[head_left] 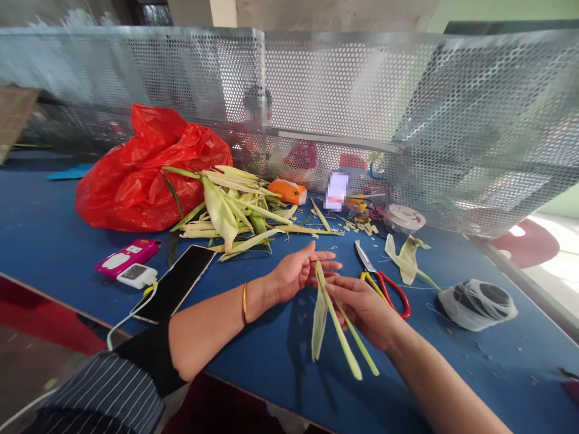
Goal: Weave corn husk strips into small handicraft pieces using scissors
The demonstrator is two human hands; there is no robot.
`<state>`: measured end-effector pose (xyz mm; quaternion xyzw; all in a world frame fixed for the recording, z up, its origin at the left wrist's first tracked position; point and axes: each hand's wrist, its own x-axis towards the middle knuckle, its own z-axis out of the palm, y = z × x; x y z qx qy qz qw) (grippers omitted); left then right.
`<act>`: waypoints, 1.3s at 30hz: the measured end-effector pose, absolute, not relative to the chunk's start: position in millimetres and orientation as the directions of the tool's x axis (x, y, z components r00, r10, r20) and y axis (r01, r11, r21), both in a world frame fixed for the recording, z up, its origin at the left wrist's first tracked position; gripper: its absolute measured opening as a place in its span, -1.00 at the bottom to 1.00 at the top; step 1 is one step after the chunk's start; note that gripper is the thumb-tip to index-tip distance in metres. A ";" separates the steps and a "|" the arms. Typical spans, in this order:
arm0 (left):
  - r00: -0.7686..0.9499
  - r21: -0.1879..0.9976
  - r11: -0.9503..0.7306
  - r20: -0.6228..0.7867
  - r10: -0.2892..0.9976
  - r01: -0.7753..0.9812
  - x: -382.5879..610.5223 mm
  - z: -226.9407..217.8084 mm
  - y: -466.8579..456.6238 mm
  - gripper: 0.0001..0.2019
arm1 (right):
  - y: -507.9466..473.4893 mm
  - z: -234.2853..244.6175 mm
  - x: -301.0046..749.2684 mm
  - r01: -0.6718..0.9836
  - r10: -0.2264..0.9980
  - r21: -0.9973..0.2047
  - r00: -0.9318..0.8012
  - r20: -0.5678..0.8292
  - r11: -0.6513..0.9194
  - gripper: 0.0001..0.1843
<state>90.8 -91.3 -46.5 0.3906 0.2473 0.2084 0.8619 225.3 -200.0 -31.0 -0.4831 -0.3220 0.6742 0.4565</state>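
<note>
Over the front of the blue table, my right hand (pixel 362 304) pinches several pale green husk strips (pixel 339 334) near their upper end. The strips hang down and spread apart, one wide leafy piece on the left and narrower stalks on the right. My left hand (pixel 301 272) is just left of them, palm partly up and fingers stretched toward the strips' top. Whether its fingertips touch the strips is hard to see. Scissors (pixel 382 283) with red and yellow handles lie just beyond my right hand. A folded husk piece (pixel 407 259) rests to their right.
A pile of husks (pixel 230 211) lies beside a red plastic bag (pixel 154 175). A phone (pixel 178 283), a pink power bank (pixel 126 256) and a white cable are at left. At right sit a wrapped thread spool (pixel 477 304) and a tape roll (pixel 404 217). A perforated metal screen (pixel 325 84) stands behind.
</note>
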 end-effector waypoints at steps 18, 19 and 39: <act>0.651 0.503 0.673 -0.254 0.715 -0.543 88.9 -26.6 -93.4 -0.73 | -205.0 -34.3 235.4 0.781 0.895 -0.589 0.090 0.437 0.209 -0.83; 0.641 0.501 0.661 -0.245 0.727 -0.558 88.6 -25.5 -93.7 -0.73 | -205.9 -33.3 234.5 0.787 0.884 -0.573 0.078 0.461 0.229 -0.80; 0.685 0.471 0.609 -0.015 0.729 -0.638 86.4 -25.6 -98.8 -0.59 | -201.7 -46.0 226.6 0.908 0.814 -0.335 -0.011 0.580 0.251 -0.80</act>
